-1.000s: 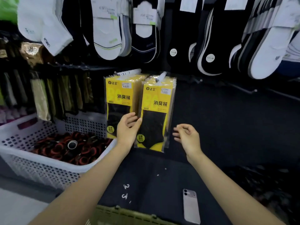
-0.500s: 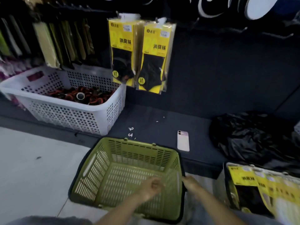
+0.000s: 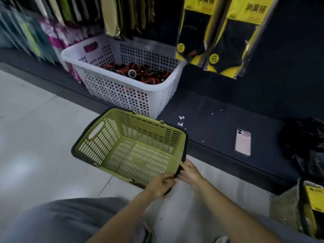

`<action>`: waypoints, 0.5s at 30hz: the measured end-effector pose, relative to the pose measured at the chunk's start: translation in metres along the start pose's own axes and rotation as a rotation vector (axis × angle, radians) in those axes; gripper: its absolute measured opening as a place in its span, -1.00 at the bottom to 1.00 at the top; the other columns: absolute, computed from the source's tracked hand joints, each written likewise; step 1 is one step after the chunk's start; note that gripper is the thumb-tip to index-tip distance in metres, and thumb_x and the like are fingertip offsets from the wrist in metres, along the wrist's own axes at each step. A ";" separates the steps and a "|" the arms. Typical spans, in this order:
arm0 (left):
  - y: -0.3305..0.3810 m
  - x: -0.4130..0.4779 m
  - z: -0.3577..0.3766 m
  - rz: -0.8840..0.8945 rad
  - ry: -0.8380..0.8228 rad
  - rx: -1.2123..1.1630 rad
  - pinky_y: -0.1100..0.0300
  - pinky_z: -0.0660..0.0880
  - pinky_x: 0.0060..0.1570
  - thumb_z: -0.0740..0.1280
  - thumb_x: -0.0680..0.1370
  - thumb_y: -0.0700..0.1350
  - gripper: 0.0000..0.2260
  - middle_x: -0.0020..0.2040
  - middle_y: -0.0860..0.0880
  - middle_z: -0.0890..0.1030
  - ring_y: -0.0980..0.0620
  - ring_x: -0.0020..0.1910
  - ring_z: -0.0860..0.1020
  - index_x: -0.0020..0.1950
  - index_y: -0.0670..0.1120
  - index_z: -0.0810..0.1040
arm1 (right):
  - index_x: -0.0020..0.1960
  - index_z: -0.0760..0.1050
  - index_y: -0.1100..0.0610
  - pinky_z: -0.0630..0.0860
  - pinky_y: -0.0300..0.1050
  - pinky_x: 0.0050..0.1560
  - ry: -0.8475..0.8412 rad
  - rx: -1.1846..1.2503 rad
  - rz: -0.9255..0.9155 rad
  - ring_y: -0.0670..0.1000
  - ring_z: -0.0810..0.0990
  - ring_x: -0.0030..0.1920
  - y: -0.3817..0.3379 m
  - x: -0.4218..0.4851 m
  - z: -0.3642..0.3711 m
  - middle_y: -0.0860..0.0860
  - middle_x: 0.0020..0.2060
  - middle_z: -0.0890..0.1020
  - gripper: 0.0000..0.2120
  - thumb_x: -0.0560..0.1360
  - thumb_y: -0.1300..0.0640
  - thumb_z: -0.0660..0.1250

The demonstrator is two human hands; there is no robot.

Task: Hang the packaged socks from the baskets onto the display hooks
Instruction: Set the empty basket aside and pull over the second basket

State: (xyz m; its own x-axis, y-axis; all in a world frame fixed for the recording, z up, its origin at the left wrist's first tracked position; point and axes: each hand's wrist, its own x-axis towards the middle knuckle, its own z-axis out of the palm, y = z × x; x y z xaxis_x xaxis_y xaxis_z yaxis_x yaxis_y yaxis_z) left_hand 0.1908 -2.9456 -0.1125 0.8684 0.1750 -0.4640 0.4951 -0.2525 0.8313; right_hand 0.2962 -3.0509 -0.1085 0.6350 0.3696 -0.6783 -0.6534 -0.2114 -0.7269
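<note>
A green plastic basket (image 3: 98, 142) sits on the pale floor in front of me, tilted, with nothing inside. My left hand (image 3: 160, 184) grips its near right corner at the dark rim. My right hand (image 3: 190, 172) touches the same corner from the right, fingers spread on the rim. Two yellow packs of black socks (image 3: 226, 48) hang on the dark display wall at upper right. Another basket with yellow sock packs (image 3: 313, 204) shows at the lower right edge, mostly cut off.
A white perforated basket (image 3: 122, 92) with red and black items stands on the dark low shelf (image 3: 210, 123). A pink phone (image 3: 243, 142) lies on that shelf, next to a black plastic bag (image 3: 305, 146). Packaged goods hang at upper left.
My hands left the hanging sock packs and dropped to the green basket's corner. My view swung down and left; the basket now looks shifted and tilted.
</note>
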 end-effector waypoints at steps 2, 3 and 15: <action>-0.007 0.003 -0.027 0.008 0.046 0.039 0.20 0.44 0.15 0.29 0.58 -0.16 -0.79 0.09 -0.13 0.65 -0.01 0.07 0.58 0.16 -0.18 0.60 | 0.40 0.32 0.04 0.55 -0.08 0.02 -0.085 0.059 0.015 0.07 0.62 -0.08 -0.006 0.008 0.027 0.13 0.23 0.56 -0.65 0.63 0.06 0.18; -0.010 0.004 -0.037 0.015 0.067 0.045 0.25 0.44 0.11 0.29 0.58 -0.17 -0.79 0.09 -0.12 0.64 -0.01 0.07 0.58 0.16 -0.18 0.60 | 0.41 0.31 0.04 0.55 -0.11 -0.02 -0.120 0.081 0.023 0.05 0.61 -0.08 -0.008 0.011 0.039 0.13 0.22 0.56 -0.65 0.64 0.07 0.16; 0.073 0.046 -0.021 0.120 0.046 0.233 0.23 0.32 0.27 0.29 0.55 0.10 -0.52 0.37 -0.05 0.45 -0.03 0.33 0.43 0.38 -0.14 0.42 | 0.36 0.39 0.13 0.47 -0.10 0.01 0.258 -0.296 -0.136 0.07 0.55 0.05 -0.026 -0.060 -0.097 0.13 0.20 0.54 -0.66 0.60 0.13 0.24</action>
State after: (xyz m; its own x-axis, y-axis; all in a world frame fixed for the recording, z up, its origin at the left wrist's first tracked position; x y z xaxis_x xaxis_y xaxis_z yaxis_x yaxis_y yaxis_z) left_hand 0.2665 -2.9364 -0.0667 0.9219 0.1717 -0.3474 0.3860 -0.4858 0.7842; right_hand 0.3145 -3.1554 -0.0594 0.8142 0.1810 -0.5516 -0.4341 -0.4410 -0.7856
